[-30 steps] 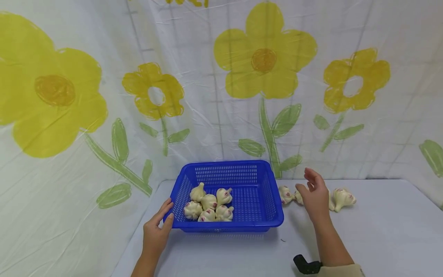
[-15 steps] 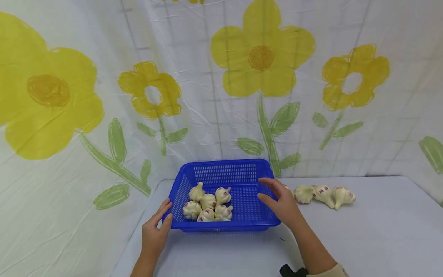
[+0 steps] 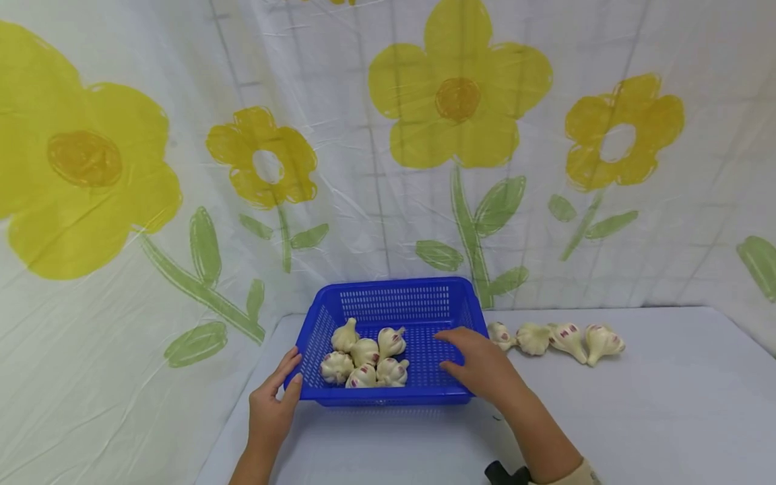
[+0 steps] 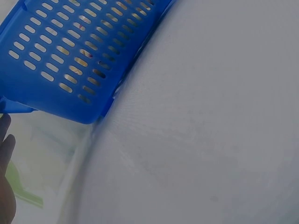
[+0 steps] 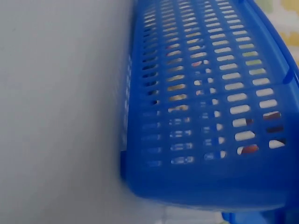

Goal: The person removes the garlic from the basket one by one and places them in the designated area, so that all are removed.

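A blue slotted plastic basket (image 3: 394, 397) stands on the white table with several garlic bulbs (image 3: 365, 353) in its left half. My left hand (image 3: 271, 397) touches the basket's left front corner, fingers at the left rim and thumb at the front. In the left wrist view, its fingers (image 4: 6, 144) show at the edge beside the basket's outer wall (image 4: 56, 100). My right hand (image 3: 479, 364) reaches over the right front corner, thumb and fingers apart, with no bulb seen between them. Through the wall slots (image 5: 233, 98) in the right wrist view, parts of its fingers show inside.
Several more garlic bulbs (image 3: 568, 340) lie in a row to the right of the basket. A white curtain (image 3: 351, 222) with yellow flowers hangs behind the table (image 3: 667, 391). A black device (image 3: 506, 473) sits at my right wrist.
My right hand has moved left from above the row of bulbs to the basket's right side, then slightly farther in. My left hand stays at the left corner, and the bulbs look unmoved.
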{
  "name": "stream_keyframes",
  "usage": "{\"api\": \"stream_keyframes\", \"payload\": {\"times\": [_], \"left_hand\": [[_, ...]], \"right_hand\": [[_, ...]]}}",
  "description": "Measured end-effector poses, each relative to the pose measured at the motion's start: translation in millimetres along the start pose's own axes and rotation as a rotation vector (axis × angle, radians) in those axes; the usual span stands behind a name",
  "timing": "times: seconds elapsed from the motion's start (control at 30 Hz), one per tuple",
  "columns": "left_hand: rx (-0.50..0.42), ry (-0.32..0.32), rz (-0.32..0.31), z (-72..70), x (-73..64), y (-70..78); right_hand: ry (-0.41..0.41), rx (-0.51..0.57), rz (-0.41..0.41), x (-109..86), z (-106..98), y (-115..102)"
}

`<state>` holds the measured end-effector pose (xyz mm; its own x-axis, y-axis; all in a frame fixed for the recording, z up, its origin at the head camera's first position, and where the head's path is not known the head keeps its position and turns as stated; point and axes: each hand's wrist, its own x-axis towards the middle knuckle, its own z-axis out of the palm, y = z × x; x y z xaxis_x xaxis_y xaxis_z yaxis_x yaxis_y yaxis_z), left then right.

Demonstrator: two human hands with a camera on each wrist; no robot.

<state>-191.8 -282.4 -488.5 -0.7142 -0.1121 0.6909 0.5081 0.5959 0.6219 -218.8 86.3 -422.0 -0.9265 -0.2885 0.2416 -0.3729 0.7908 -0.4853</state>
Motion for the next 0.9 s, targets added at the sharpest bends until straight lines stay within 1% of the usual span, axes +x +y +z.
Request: {"api": "stream_keyframes", "payload": {"times": [0.1,0.17,0.3,0.43,0.57,0.7,0.83,0.9], "left_hand": [[0.009,0.012,0.022,0.7,0.0,0.1],[0.013,0.019,0.043,1.3,0.1,-0.5],[0.019,0.025,0.074,2.8,-0.1,-1.9],[0.006,0.02,0.069,3.7,-1.1,-2.1],[-0.005,0.016,0.074,3.4,-1.5,0.3],[0.004,0.019,0.081,1.7,0.3,1.7],[0.011,0.0,0.047,0.6,1.4,0.9],[0.01,-0.004,0.03,0.6,0.7,0.4]], "right_hand": [[-0.026,-0.06,-0.023,2.3,2,-9],[-0.039,-0.076,-0.04,4.5,5,-14],[-0.083,-0.038,-0.076,13.3,14,-25],[-0.133,0.043,-0.107,25.5,25,-36],[-0.147,0.037,-0.105,36.8,38,-50],[-0.142,-0.069,-0.113,47.8,52,-71],[-0.162,-0.212,-0.127,58.2,65,-95],[-0.194,-0.247,-0.129,62.5,71,-104]]}}
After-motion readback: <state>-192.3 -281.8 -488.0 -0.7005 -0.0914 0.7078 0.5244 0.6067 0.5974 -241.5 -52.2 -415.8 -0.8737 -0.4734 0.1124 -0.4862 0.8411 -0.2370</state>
